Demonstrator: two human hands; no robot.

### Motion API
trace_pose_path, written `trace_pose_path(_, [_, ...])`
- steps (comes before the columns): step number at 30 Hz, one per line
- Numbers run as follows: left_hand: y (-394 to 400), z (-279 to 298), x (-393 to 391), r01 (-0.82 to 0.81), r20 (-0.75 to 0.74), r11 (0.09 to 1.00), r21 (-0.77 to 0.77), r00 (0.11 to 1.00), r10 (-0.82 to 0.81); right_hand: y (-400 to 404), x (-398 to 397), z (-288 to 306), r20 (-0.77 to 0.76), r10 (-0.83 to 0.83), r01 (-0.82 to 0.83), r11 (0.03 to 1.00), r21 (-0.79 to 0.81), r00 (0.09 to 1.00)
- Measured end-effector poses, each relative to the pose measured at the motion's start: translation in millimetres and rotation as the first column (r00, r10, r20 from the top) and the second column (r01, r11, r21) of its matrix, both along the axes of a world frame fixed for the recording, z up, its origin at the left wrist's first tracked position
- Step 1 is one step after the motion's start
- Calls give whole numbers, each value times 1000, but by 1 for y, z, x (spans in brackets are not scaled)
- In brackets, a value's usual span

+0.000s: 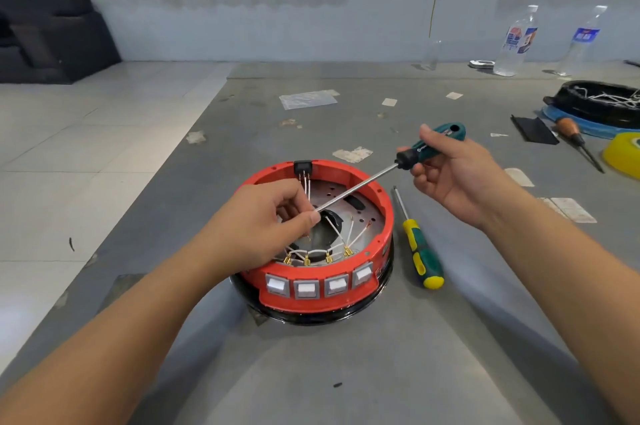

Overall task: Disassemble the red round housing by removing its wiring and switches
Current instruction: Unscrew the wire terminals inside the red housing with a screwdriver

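The red round housing point(346, 296) stands on a black ring on the grey table. Several grey rocker switches point(306, 289) sit in its near wall, and white wires point(341, 234) with brass terminals run inside. A black socket point(303, 167) is clipped on its far rim. My right hand point(453, 175) holds a green-handled screwdriver point(433, 146) by the handle, its long shaft slanting down-left into the housing. My left hand point(266, 223) hovers over the housing's left side and pinches the shaft's tip between thumb and fingers.
A second green-and-yellow screwdriver point(420, 256) lies right of the housing. At far right are a black housing with wires point(602, 102) on a blue ring, an orange-handled tool point(575, 139), a yellow disc point(623, 154) and two plastic bottles point(516, 40). Tape scraps dot the table.
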State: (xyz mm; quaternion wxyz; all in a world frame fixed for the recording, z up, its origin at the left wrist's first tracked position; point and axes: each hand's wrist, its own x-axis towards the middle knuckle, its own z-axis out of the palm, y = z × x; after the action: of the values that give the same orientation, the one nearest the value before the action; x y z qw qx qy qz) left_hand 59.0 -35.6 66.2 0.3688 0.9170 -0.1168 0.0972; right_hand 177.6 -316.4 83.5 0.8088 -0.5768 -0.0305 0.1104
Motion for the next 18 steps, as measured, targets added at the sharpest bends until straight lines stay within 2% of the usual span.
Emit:
trace_pose_path(2, [2,0,-2,43,22,998,43,999,-44,4,4,-1,34,-45,47,997,-63,998])
trace_pose_path(8, [1,3,-1,84,60,991,103,994,-90,3,29,12,112,-146,152,988,-41,983])
trace_pose_path(13, [-9,13,-20,187,30,946,266,979,-202,-4,29,29,162,-128,139,989,-56,978])
trace_pose_path(15, [-14,12,-25,187,-10,928,322,981,-194,-5,26,32,187,-103,119,990,-81,977])
trace_pose_path(18, [-19,6,-29,138,26,885,445,986,-167,-3,22,37,225,-59,86,990,-115,973])
